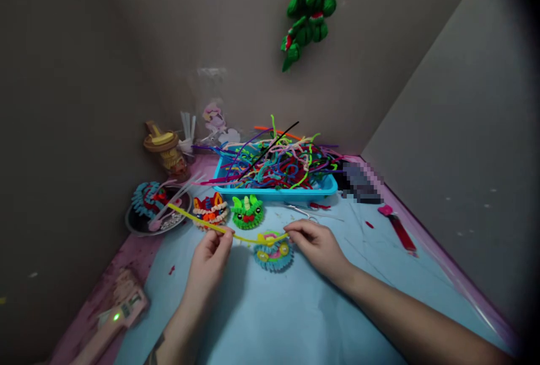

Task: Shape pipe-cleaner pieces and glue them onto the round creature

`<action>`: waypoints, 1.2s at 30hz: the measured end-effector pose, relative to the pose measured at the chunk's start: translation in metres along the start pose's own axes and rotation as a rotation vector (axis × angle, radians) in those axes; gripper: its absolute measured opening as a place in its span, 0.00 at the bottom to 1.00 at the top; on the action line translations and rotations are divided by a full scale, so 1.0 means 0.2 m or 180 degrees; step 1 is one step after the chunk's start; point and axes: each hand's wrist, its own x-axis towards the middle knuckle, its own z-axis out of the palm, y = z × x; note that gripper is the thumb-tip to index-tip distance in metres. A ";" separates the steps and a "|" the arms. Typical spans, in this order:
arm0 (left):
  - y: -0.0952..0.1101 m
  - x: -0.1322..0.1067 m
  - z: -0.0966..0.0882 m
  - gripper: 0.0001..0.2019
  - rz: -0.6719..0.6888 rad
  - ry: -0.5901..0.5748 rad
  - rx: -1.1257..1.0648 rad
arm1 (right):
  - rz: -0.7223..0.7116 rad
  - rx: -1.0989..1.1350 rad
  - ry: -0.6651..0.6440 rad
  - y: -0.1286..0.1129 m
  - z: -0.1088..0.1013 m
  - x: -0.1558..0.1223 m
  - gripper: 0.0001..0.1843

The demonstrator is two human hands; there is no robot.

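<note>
Device (129,300): far left, pinkish, green light lit, near the edge of the tabletop (130,249).
Bowl (134,223): dark, holds a blue fuzzy piece (145,199) plus small pale bits; well left of both hands.
Cup (163,148): brown lid, behind bowl.
Orange-red piece (211,210): just beyond left hand, left end of the strip crosses in front of it.
Left hand (212,255): thumb and finger pinch the yellow strip partway along; wrist comes in from below.
Yellow strip (243,238): spans both hands, sagging slightly between them; its left end sticks out past left hand toward the bowl.
Green piece (247,214): horned, just right of the orange-red one, beyond the strip.
Light-blue piece (273,261): on the blue sheet (261,320), between the hands, nearer right hand; strip runs across its far edge. Joined or merely passing over: cannot tell.
Tray (270,191): blue, heaped with multicolored fuzzy strips (291,160), behind everything held.
Scissors (307,213): lying just beyond right hand.
Green bunch (312,8): hangs high against the wall.
Right hand (317,246): fingertips pinch the strip's right end, beside light-blue piece.
Dark object (363,182): pixelated, right of tray.
Red strip (401,231): flat, far right, well apart from right hand.
</note>
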 end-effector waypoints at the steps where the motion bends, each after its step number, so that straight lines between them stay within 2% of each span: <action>1: 0.00 0.00 0.00 0.19 0.0039 0.0009 0.0055 | -0.0020 0.0012 0.0015 0.00 0.00 0.00 0.08; 5: 0.03 -0.04 0.01 0.18 0.0304 -0.0110 0.0186 | -0.0432 0.0148 0.0021 -0.06 -0.03 -0.02 0.07; 9: 0.05 -0.12 0.07 0.15 0.0415 -0.0694 0.0369 | -0.1318 0.0165 -0.0365 -0.15 -0.03 -0.06 0.10; 12: 0.05 -0.16 0.12 0.13 0.0372 -0.0966 0.0399 | -0.1628 0.0074 -0.0603 -0.19 -0.01 -0.09 0.12; 14: 0.05 -0.17 0.13 0.13 0.0423 -0.0942 0.0329 | -0.1538 0.0004 -0.0545 -0.20 0.00 -0.11 0.11; 19: 0.07 -0.21 0.11 0.13 0.0667 -0.0800 0.0172 | -0.0980 -0.0245 -0.0283 -0.24 -0.01 -0.12 0.07; 23: 0.08 -0.28 0.09 0.13 0.0759 -0.0652 0.0017 | -0.0924 -0.0438 -0.0463 -0.28 0.00 -0.15 0.05; 26: 0.09 -0.33 0.09 0.13 0.0796 -0.0600 -0.0023 | -0.1051 -0.0519 -0.0689 -0.29 0.03 -0.18 0.06; 30: 0.10 -0.40 0.11 0.12 0.0919 -0.0737 0.0374 | -0.1259 -0.0475 -0.0894 -0.29 0.06 -0.23 0.06; 33: 0.12 -0.43 0.11 0.11 0.1222 -0.0950 0.0946 | -0.1256 -0.0381 -0.0991 -0.30 0.08 -0.25 0.06; 35: 0.16 -0.40 0.06 0.10 0.1485 -0.1150 0.1395 | -0.1202 -0.0348 -0.0998 -0.30 0.08 -0.27 0.07; 36: 0.19 -0.36 0.02 0.09 0.1600 -0.1121 0.1610 | -0.1161 -0.0327 -0.0951 -0.30 0.08 -0.27 0.07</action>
